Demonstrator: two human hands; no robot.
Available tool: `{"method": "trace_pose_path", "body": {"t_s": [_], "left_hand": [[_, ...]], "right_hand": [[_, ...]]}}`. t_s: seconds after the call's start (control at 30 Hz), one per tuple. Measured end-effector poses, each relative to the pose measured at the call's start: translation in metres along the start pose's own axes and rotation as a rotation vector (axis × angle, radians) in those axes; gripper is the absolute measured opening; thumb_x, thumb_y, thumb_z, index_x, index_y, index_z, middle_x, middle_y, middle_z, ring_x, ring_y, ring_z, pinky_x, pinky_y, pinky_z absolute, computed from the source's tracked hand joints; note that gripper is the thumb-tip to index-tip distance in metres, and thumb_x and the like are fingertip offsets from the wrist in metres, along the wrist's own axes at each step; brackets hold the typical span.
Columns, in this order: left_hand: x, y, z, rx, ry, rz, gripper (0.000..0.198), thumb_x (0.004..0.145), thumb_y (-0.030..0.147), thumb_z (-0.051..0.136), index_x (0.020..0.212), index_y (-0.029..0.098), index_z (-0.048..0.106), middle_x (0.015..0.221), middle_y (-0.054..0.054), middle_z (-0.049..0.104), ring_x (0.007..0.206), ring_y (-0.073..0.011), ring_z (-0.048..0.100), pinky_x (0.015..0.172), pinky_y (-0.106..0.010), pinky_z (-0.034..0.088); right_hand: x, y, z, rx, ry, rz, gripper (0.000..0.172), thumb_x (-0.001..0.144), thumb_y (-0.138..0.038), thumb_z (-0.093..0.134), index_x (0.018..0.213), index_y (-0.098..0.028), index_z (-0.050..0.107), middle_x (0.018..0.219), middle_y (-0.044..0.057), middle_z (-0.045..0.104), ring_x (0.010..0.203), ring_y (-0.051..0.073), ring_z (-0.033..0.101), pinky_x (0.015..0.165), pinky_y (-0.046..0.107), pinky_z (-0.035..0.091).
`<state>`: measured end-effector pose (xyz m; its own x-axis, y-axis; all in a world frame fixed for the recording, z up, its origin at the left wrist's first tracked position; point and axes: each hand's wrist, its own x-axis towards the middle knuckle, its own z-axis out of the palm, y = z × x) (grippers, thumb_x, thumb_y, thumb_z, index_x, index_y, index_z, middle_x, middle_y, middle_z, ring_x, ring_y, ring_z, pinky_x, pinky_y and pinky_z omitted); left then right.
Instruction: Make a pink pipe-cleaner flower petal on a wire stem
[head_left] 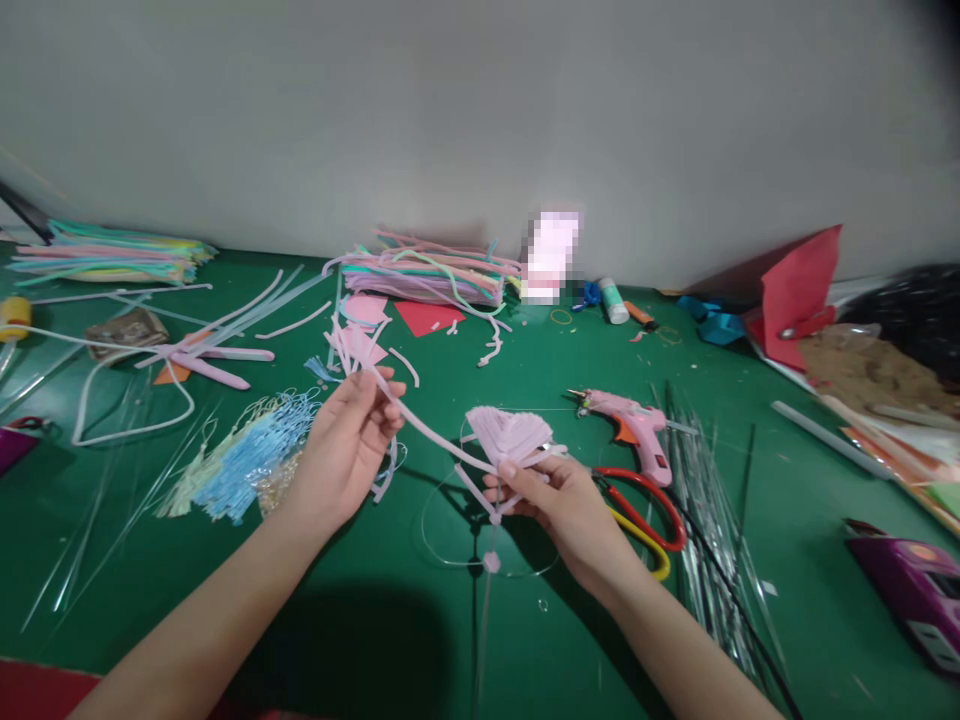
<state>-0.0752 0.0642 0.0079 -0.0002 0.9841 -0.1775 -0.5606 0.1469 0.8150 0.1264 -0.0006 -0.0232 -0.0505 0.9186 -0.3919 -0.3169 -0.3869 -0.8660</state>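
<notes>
My left hand (337,445) is closed in a pinch on a pale pink pipe cleaner (442,442). The stem runs down and right to my right hand (566,500). There my thumb and fingers grip a lilac fan-shaped pipe-cleaner piece (510,432) by its narrow lower end. A thin stem with a small lilac knot (491,562) hangs below it. Just beyond my left fingertips lie short pink pipe-cleaner cuttings (358,345). A pink glue gun (634,425) and a cutting tool with red and yellow handles (660,500) lie right of my right hand.
Pipe-cleaner bundles (427,275) lie along the wall, with a white-green bottle (613,302) nearby. Blue tassels (259,455) are at left. Clear and silvery strips (712,520) and a purple device (907,590) lie right on the green table (360,640).
</notes>
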Motion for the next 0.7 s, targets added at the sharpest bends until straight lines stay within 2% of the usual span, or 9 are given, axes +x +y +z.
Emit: {"method": "trace_pose_path", "body": {"t_s": [0.1,0.2,0.27,0.33,0.43,0.57,0.7], "left_hand": [[-0.001,-0.002,-0.003,0.135,0.014,0.056,0.018,0.077,0.029,0.073,0.086,0.016,0.064,0.069,0.003,0.062,0.052,-0.0033,0.051,0.049,-0.013,0.044],[-0.004,0.000,-0.002,0.302,0.026,0.112,0.030,0.078,0.028,0.070,0.106,0.021,0.061,0.070,0.003,0.065,0.051,-0.0054,0.050,0.047,-0.014,0.042],[-0.006,0.002,-0.001,0.348,-0.009,0.108,0.035,0.078,0.027,0.069,0.111,0.023,0.058,0.067,0.003,0.065,0.050,-0.0062,0.050,0.047,-0.015,0.041],[-0.007,0.005,0.000,0.355,-0.076,0.037,0.030,0.078,0.027,0.069,0.106,0.021,0.061,0.064,0.003,0.063,0.051,-0.0062,0.051,0.049,-0.015,0.042],[-0.010,0.007,0.001,0.346,-0.220,-0.173,0.019,0.079,0.027,0.070,0.095,0.017,0.065,0.061,0.003,0.061,0.050,-0.0051,0.051,0.050,-0.014,0.042],[-0.013,0.006,0.001,0.354,-0.411,-0.421,0.020,0.078,0.028,0.071,0.092,0.015,0.065,0.058,0.002,0.060,0.049,-0.0050,0.050,0.047,-0.013,0.038],[-0.013,0.001,0.001,0.418,-0.444,-0.427,0.025,0.079,0.032,0.069,0.096,0.015,0.063,0.061,0.000,0.062,0.050,-0.0057,0.049,0.047,-0.015,0.034]], "right_hand": [[-0.001,0.001,0.002,-0.015,-0.001,-0.005,0.027,0.067,-0.039,0.079,0.075,-0.014,0.073,0.071,0.005,0.074,0.061,0.013,0.066,0.060,0.023,0.054],[-0.001,0.001,0.002,-0.031,-0.014,-0.040,0.025,0.069,-0.040,0.078,0.075,-0.016,0.072,0.068,0.004,0.073,0.060,0.012,0.065,0.061,0.023,0.053],[-0.001,0.001,0.002,-0.043,-0.014,-0.056,0.025,0.070,-0.039,0.078,0.075,-0.015,0.072,0.067,0.004,0.073,0.058,0.012,0.064,0.061,0.023,0.052],[-0.001,0.001,0.001,-0.051,-0.007,-0.054,0.026,0.070,-0.040,0.078,0.076,-0.015,0.072,0.066,0.004,0.073,0.057,0.012,0.064,0.060,0.023,0.052],[0.000,0.001,0.000,-0.060,-0.002,-0.045,0.027,0.070,-0.040,0.078,0.076,-0.014,0.072,0.067,0.005,0.073,0.056,0.012,0.064,0.060,0.023,0.052],[0.001,0.002,-0.001,-0.077,0.010,-0.050,0.029,0.068,-0.040,0.079,0.076,-0.014,0.072,0.067,0.005,0.073,0.057,0.011,0.065,0.059,0.022,0.052],[0.000,0.002,-0.002,-0.091,0.009,-0.062,0.028,0.068,-0.040,0.079,0.076,-0.014,0.073,0.065,0.004,0.073,0.056,0.011,0.064,0.058,0.021,0.052]]}}
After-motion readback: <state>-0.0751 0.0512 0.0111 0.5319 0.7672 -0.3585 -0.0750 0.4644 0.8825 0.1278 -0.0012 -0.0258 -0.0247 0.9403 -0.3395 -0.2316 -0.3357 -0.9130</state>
